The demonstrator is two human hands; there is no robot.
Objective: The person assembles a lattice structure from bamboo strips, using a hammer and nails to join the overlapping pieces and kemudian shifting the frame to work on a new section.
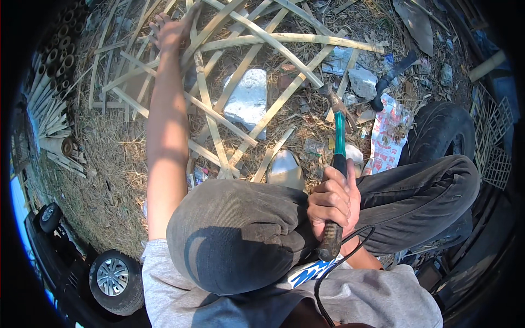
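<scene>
My right hand (332, 203) is closed around the black grip of a hammer (340, 134) with a green and black handle. The rusty hammer head is beside the lower end of a pale bamboo strip, just above the paper-strewn ground; whether they touch I cannot tell. My left arm stretches far forward, and my left hand (168, 34) has its fingers spread next to a bamboo strip at the top. Crossed strips form an open lattice (306, 37) over dry grass. Under it lies a pale stone block (249, 101).
At right are a printed sheet (387, 134), a black tyre (445, 126), a dark bent object (389, 82) and plastic grids (495, 115). Bamboo poles (61, 52) and split strips (52, 117) are stacked at left. A vehicle wheel (113, 276) stands lower left.
</scene>
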